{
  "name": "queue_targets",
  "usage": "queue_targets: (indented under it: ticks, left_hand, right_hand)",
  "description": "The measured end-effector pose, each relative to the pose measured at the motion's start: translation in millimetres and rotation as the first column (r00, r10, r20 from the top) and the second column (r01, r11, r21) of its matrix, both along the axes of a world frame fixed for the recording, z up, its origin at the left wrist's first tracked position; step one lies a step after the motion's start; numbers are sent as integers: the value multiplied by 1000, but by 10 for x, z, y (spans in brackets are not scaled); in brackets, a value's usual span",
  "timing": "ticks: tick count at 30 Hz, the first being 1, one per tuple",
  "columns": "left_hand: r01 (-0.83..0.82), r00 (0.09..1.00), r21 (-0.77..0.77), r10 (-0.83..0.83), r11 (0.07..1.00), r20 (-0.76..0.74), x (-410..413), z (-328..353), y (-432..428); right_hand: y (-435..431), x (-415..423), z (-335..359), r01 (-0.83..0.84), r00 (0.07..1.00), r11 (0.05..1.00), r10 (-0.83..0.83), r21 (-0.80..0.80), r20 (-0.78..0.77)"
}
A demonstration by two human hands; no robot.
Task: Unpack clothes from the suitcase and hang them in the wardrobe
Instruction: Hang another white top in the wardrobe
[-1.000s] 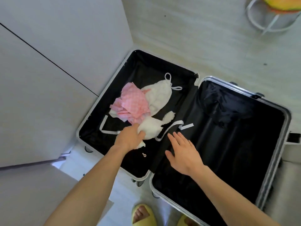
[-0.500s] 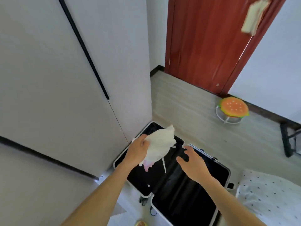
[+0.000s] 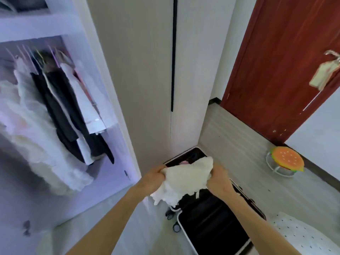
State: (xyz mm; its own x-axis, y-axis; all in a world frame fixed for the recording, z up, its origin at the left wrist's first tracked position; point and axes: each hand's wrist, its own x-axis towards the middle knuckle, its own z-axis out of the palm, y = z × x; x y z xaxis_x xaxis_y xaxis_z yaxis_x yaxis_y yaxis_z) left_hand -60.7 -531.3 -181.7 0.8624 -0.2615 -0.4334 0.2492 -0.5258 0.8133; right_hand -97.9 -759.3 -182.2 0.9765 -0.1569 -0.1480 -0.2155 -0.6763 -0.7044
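The white garment hangs bunched above the suitcase with its long axis spanning both grips, left hand clutching one end and right hand the other, while the open wardrobe stands left of the suitcase, nearer the left hand.

No text, label, brand, number or sign can be read anywhere in the view; the pale tag hanging from the handle of the red door is too blurred to show any writing
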Motion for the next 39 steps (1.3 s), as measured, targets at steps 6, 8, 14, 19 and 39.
queue_targets:
  ticks: [6,8,14,19,39]
  left_hand:
    - [-5,999,246,16,969,-41,-549,-232,1144]
    - [-57,997,135,64,989,-52,-733,-181,1573]
    - [54,993,71,-61,996,98,-1148,260,2348]
    - [-200,929,221,113,954,354,-1376,366,3298]
    - [-416,896,322,323,850,306,-1538,1140,4877]
  right_hand:
    - [1041,-265,93,-278,958,959,272,-57,-88]
    - [1515,-334,193,-346,937,937,343,-51,-61]
    - [2778,-428,426,-538,843,838,538,-86,-27]
    - [3740,-516,576,-652,758,758,652,14,33]
    - [4929,107,1310,-668,744,663,612,338,268]
